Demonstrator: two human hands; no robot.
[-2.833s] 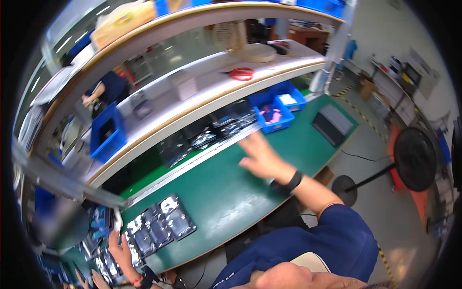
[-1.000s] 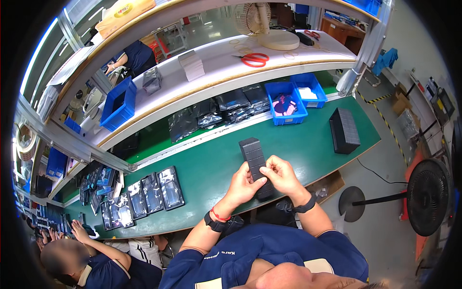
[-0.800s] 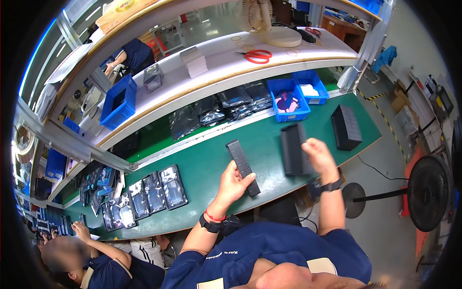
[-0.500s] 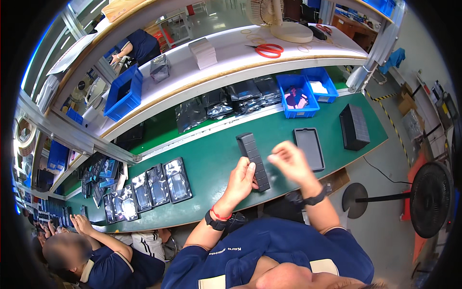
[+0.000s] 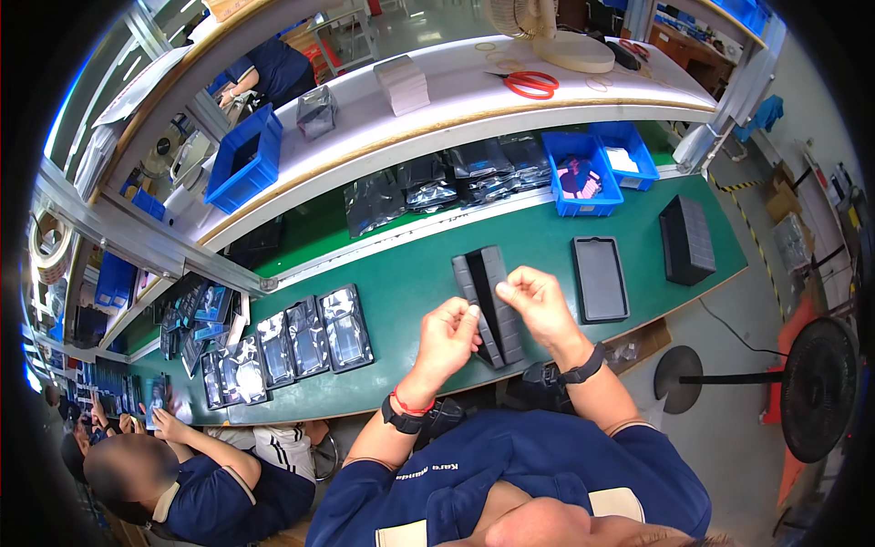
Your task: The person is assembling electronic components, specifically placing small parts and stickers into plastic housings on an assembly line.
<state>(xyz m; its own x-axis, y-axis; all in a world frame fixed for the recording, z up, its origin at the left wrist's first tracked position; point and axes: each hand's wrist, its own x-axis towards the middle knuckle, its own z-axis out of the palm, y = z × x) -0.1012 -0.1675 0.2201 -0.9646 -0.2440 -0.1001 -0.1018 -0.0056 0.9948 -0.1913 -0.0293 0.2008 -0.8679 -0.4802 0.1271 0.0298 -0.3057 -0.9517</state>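
Note:
Over the green bench, my left hand (image 5: 447,337) is closed on a narrow stack of black plastic trays (image 5: 467,281), standing on edge and tilted. My right hand (image 5: 540,308) pinches the upper edge of a second black tray portion (image 5: 493,264) beside it. A dark gap runs between the two portions, widest toward the far end. How many trays each hand grips cannot be made out. To the right lies a single empty black tray (image 5: 602,281), flat on the bench. Farther right stands a larger stack of black trays (image 5: 686,242).
Trays with silvery bags (image 5: 344,333) stand in a row at left, near a pile of dark packages (image 5: 196,319). Blue bins (image 5: 586,205) and black bags (image 5: 426,182) sit under the shelf. Red scissors (image 5: 531,85) lie on the shelf. A co-worker (image 5: 223,479) sits at left.
My right hand has come left onto the black trays, having been apart from them. The stack, which looked like one piece, is parted into two. The view has shifted slightly.

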